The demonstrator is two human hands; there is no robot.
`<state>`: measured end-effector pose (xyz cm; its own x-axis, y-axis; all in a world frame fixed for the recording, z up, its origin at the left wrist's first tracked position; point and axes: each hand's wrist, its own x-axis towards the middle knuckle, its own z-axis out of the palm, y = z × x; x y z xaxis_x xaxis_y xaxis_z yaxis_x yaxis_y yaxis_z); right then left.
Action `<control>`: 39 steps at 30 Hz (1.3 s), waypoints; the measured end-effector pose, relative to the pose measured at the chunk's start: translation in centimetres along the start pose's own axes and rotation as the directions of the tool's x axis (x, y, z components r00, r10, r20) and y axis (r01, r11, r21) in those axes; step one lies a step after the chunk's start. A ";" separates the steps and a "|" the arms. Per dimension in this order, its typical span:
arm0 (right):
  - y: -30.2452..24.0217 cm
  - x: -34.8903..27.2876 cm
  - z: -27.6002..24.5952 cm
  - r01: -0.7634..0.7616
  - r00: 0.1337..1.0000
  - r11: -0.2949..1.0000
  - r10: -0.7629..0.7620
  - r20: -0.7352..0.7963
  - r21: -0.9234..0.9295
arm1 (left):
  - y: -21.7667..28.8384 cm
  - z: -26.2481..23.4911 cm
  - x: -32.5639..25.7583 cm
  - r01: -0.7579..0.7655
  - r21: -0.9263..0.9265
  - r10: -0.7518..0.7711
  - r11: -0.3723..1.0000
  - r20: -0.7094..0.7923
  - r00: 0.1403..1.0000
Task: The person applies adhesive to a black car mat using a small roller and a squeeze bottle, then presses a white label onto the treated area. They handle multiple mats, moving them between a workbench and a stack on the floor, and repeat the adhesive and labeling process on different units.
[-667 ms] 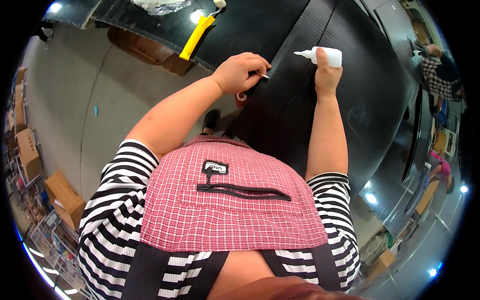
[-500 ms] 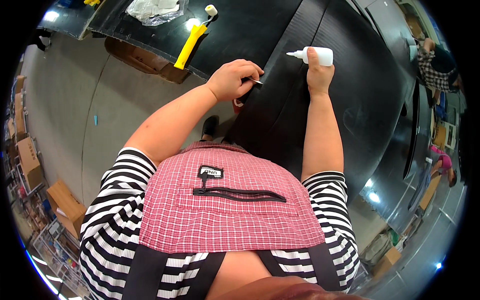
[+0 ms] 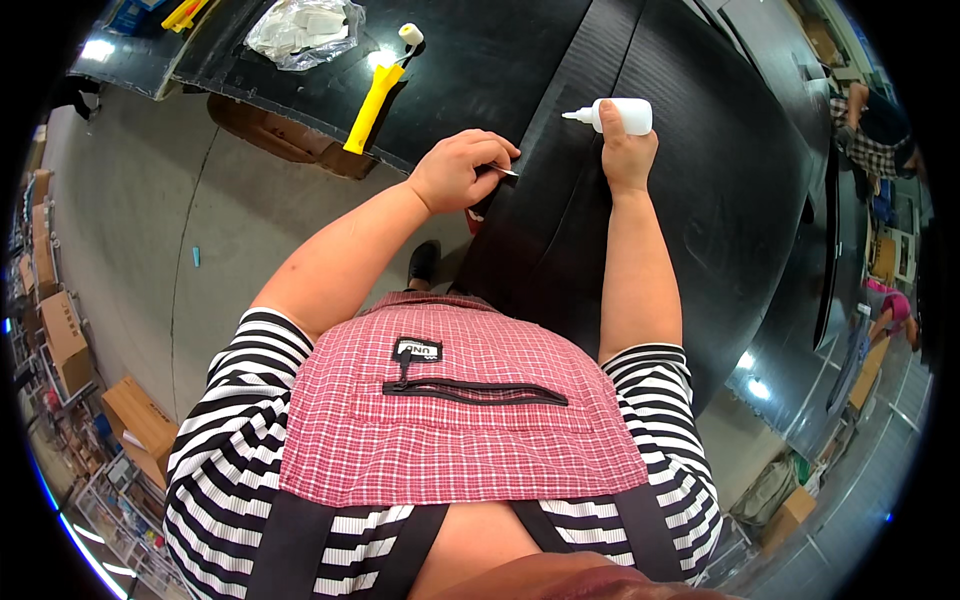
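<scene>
My right hand (image 3: 628,160) is wrapped round a white squeeze bottle (image 3: 634,116), held on its side over the black sheet (image 3: 715,220). The bottle's narrow nozzle points left. At the sheet's left edge, my left hand (image 3: 460,172) is closed on a thin, pale, metal-looking tool (image 3: 508,172). Only the tool's tip shows past the fingers; the rest is hidden in the hand. Its fingertips are close to the sheet's edge; whether they touch it I cannot tell.
On the black table (image 3: 480,60) lie a yellow-handled roller (image 3: 372,105) and a clear plastic bag of pale pieces (image 3: 305,32). A brown box (image 3: 270,130) sits under the table edge. Two people work at the right. Cartons (image 3: 140,425) and shelves stand at the lower left.
The whole view has shifted slightly. Both hands keep their grips, and the bottle stays on its side with its nozzle pointing left.
</scene>
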<state>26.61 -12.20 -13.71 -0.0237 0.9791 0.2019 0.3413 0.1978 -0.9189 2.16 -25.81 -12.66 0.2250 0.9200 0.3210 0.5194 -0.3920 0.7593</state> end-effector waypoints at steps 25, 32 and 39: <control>-1.0 -2.0 -0.2 0.003 0.994 0.978 0.019 -0.107 0.207 | -0.1 -0.4 -0.2 0.015 -0.015 -0.015 1.000 0.001 1.000; -0.7 -1.5 -0.4 -0.012 0.993 0.991 0.027 -0.113 0.130 | 0.2 -0.5 0.0 -0.002 -0.001 0.002 1.000 0.001 1.000; -0.9 -1.6 -0.4 -0.015 0.994 0.996 0.025 -0.111 0.091 | 0.1 -0.5 0.0 0.000 -0.014 0.000 1.000 0.007 1.000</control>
<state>26.76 -14.01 -13.07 0.0888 0.9725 0.2154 0.2546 0.1869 -0.9488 1.81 -25.88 -12.30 0.2307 0.9198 0.3174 0.5079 -0.3920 0.7670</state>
